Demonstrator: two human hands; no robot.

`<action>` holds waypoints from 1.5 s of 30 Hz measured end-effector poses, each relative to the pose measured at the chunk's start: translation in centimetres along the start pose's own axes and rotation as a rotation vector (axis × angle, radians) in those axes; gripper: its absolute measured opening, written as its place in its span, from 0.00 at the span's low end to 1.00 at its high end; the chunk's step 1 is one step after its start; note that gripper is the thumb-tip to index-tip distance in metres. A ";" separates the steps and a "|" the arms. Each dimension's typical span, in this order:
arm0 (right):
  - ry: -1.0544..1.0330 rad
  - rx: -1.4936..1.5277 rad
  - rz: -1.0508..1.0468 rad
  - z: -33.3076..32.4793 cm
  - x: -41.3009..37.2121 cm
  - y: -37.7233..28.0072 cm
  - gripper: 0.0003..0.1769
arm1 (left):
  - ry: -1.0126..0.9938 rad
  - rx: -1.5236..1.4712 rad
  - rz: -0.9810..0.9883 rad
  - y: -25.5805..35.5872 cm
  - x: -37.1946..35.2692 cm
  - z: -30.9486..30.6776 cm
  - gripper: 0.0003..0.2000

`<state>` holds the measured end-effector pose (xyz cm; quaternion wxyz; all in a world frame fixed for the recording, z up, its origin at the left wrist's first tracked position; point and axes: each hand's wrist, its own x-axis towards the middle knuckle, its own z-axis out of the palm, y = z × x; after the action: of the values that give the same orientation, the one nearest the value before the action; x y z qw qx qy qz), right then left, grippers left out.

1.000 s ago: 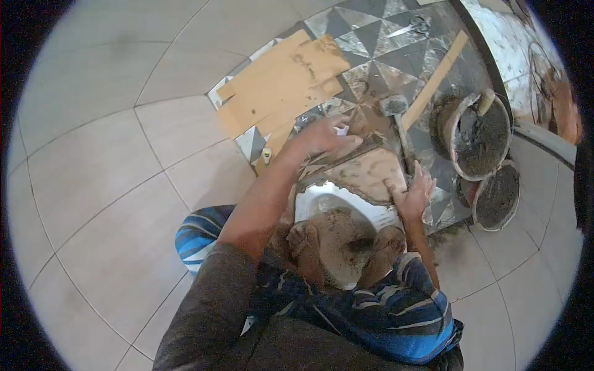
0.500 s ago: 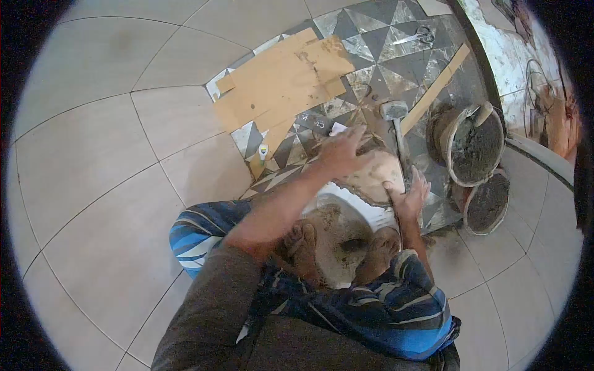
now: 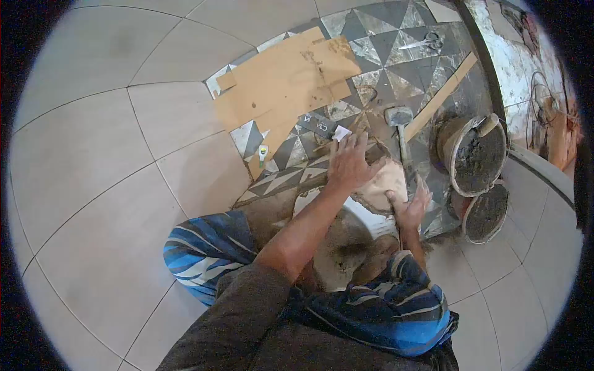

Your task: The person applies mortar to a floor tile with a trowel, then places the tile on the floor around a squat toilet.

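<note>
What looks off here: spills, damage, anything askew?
Beige slab, between left hand and right hand: ragged, dirty lower edge, maybe broken or rough-cut. Patterned tiles: dirty smears dull the pattern. White basin: brown muck inside. Could all be work mess.

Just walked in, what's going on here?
Two bare hands are working at a pale tile by a white basin. The right hand touches the tile's right edge; the left hand is spread on or just over its left side. A mallet lies beyond. Two buckets hold grey mix.
</note>
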<state>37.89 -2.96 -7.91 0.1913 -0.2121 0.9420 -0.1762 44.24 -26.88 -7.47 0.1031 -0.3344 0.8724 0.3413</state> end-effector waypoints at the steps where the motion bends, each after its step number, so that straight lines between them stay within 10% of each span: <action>1: 0.003 -0.001 -0.004 -0.1 0.0 0.1 0.59 | 0.006 0.002 0.005 0.0 0.0 -0.1 0.49; 28: 0.017 0.134 0.085 -0.5 0.3 -0.6 0.62 | -0.153 0.034 -0.076 -0.7 1.3 0.6 0.49; 31: -0.006 0.180 0.035 -0.9 0.3 -0.2 0.62 | -0.287 -0.337 -0.142 -5.1 2.6 3.4 0.42; 37: 0.008 0.293 0.105 -1.8 0.0 0.3 0.58 | 0.056 -0.415 0.013 -8.4 4.4 -0.2 0.25; 39: 0.028 0.310 0.134 -1.8 -1.0 1.0 0.57 | 0.006 -1.124 -0.247 -9.5 6.6 -1.9 0.23; 45: 0.026 0.226 0.108 -0.9 -2.4 3.0 0.57 | -0.189 -0.077 0.262 -4.5 4.6 -4.5 0.29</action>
<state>38.54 0.92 -7.63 0.2111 -0.1358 0.9286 -0.2732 43.93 -34.72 -8.35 0.1266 -0.1880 0.8811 0.4151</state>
